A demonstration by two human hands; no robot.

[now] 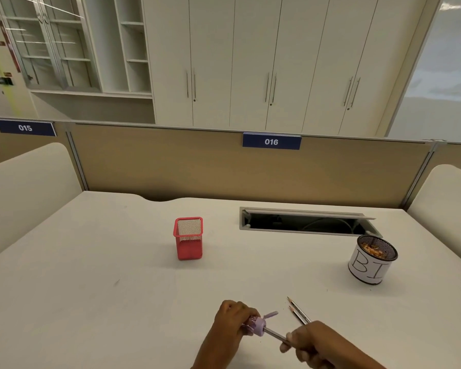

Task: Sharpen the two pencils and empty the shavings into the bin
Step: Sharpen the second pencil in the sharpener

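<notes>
My left hand (229, 318) grips a small purple sharpener (258, 324) just above the near edge of the table, its little lid flipped open to the right. My right hand (313, 340) pinches a grey pencil (276, 335) whose tip is inside the sharpener. Two more pencils (298, 310) lie side by side on the table just behind my right hand, pointed tips facing up-left, their rear ends hidden by the hand. The bin (369, 267), a round mesh cup wrapped in white paper with handwritten letters, stands at the right and holds shavings.
A red mesh pen holder (188, 239) stands empty in the middle of the white table (104, 275). An open cable tray slot (304, 222) is cut into the table at the back right. A tan partition (171, 166) closes the far edge.
</notes>
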